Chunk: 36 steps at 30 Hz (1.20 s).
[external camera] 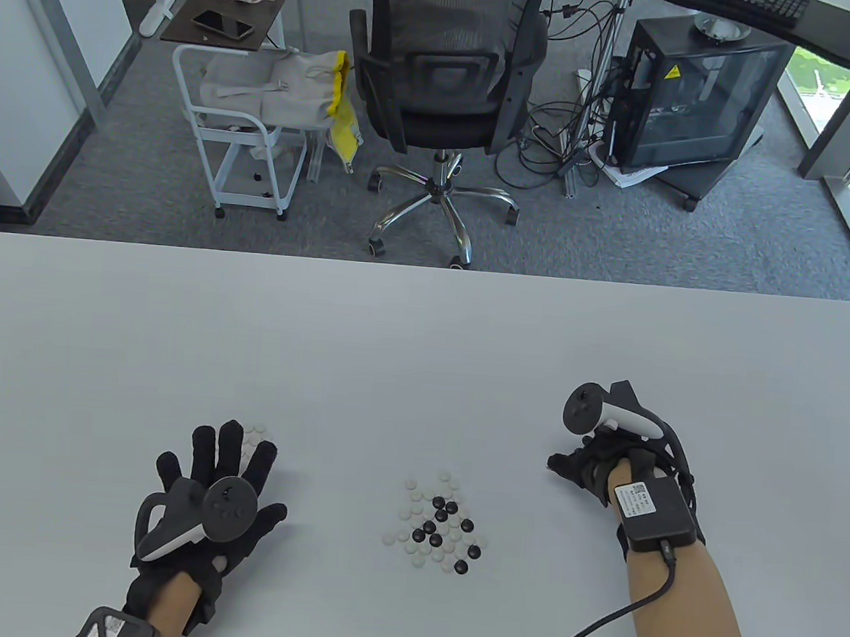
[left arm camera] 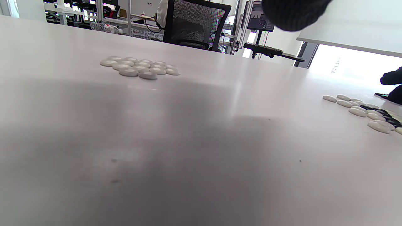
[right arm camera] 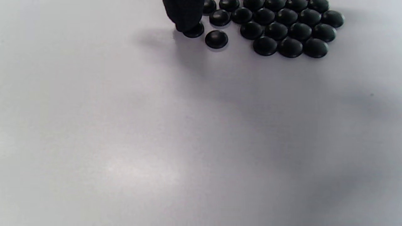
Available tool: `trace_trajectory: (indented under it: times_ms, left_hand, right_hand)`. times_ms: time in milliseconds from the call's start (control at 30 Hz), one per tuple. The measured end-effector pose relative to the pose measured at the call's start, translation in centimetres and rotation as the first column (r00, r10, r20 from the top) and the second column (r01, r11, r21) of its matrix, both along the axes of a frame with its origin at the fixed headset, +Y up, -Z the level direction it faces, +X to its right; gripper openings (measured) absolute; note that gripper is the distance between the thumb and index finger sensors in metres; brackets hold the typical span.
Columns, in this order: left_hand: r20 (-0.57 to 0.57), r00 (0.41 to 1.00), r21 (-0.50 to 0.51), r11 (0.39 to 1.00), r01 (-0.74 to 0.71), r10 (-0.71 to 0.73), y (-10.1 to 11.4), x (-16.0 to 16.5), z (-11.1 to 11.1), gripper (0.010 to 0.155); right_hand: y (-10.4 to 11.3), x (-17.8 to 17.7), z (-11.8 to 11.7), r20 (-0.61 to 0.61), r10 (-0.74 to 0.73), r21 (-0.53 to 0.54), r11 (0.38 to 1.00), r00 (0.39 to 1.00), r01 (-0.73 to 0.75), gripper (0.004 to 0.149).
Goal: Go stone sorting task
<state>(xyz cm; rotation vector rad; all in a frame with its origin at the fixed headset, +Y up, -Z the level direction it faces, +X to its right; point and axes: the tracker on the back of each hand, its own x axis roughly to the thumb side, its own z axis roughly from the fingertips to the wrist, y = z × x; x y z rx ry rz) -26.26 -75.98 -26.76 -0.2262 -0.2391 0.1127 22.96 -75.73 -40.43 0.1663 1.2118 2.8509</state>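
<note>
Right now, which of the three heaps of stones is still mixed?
The middle heap: black and white together. The left heap is all white, the right heap all black.

Yellow triangular warning sign (external camera: 673, 72) on black cabinet (external camera: 691, 97); wrist unit label (external camera: 640, 500) print unreadable

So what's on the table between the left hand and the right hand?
In the table view, the mixed pile of black and white stones lies between the left hand and right hand; the table around it is bare.
</note>
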Motion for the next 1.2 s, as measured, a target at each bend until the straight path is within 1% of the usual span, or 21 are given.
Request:
trace_trajectory:
  times_ms: [67,133,200,300,400,467,500,567,667,733,800,867,933,1000,1067,1200]
  left_hand:
    - [0.002,1.000,0.000,1.000,0.001,-0.001,0.0,0.1,0.0,0.081]
    - [0.003,1.000,-0.001,1.000,0.002,-0.002,0.0,0.1,0.0,0.081]
    - [0.004,1.000,-0.001,1.000,0.003,-0.003,-0.1,0.1,0.0,0.081]
    - [0.005,1.000,0.000,1.000,0.004,-0.004,-0.1,0.2,0.0,0.081]
    - [0.009,1.000,0.004,1.000,0.002,-0.002,-0.1,0.3,0.0,0.081]
    - [0.017,1.000,0.013,1.000,-0.002,0.002,0.0,0.5,0.1,0.081]
    - [0.020,1.000,0.015,1.000,-0.001,0.001,0.0,0.6,0.1,0.081]
    - [0.026,1.000,0.024,1.000,0.003,-0.004,0.2,0.8,0.2,0.081]
    - [0.016,1.000,0.040,0.999,0.018,-0.018,0.5,0.9,0.5,0.081]
    - [0.020,1.000,0.048,0.999,0.006,-0.007,0.6,0.8,0.6,0.081]
    - [0.022,1.000,0.054,0.999,0.002,-0.004,0.7,0.8,0.7,0.081]
    - [0.023,1.000,0.057,0.998,-0.008,0.006,0.8,0.7,0.7,0.081]
    - [0.027,1.000,0.060,0.998,-0.014,0.012,0.7,0.8,0.7,0.082]
    - [0.034,0.999,0.063,0.998,-0.014,0.012,0.7,0.9,0.7,0.082]
    - [0.041,0.999,0.064,0.998,-0.011,0.009,0.6,1.1,0.8,0.082]
    - [0.049,0.999,0.069,0.998,0.003,-0.006,0.6,1.4,1.0,0.082]
  right_hand:
    - [0.0,0.2,0.1,0.013,-0.015,0.001,1.000,1.000,0.015,0.066]
    - [0.4,0.1,0.3,0.007,-0.033,0.029,0.999,0.999,0.032,0.066]
    - [1.3,-0.3,0.4,-0.015,-0.070,0.070,0.995,0.997,0.071,0.067]
    - [3.1,-1.3,0.9,-0.056,-0.121,0.112,0.986,0.991,0.127,0.069]
    - [5.3,-2.7,2.0,-0.162,-0.220,0.169,0.954,0.962,0.246,0.075]
    - [6.9,-3.7,3.3,-0.212,-0.263,0.211,0.928,0.941,0.307,0.079]
    - [7.4,-4.0,3.8,-0.239,-0.263,0.227,0.921,0.935,0.317,0.080]
    - [8.6,-4.7,5.1,-0.312,-0.239,0.293,0.897,0.920,0.332,0.082]
    - [9.4,-5.1,6.7,-0.389,-0.191,0.360,0.869,0.901,0.340,0.082]
    - [9.5,-5.1,7.7,-0.422,-0.180,0.416,0.832,0.888,0.366,0.082]
    - [9.2,-4.8,8.5,-0.441,-0.203,0.444,0.797,0.874,0.409,0.083]
    - [8.4,-4.2,9.4,-0.459,-0.266,0.456,0.748,0.847,0.482,0.083]
    - [7.2,-3.9,10.1,-0.468,-0.291,0.473,0.715,0.834,0.515,0.083]
    - [6.3,-3.6,10.7,-0.484,-0.262,0.505,0.695,0.835,0.511,0.084]
    - [5.4,-3.2,11.1,-0.497,-0.264,0.525,0.667,0.827,0.529,0.084]
    - [3.6,-2.4,11.9,-0.510,-0.246,0.552,0.642,0.824,0.533,0.084]
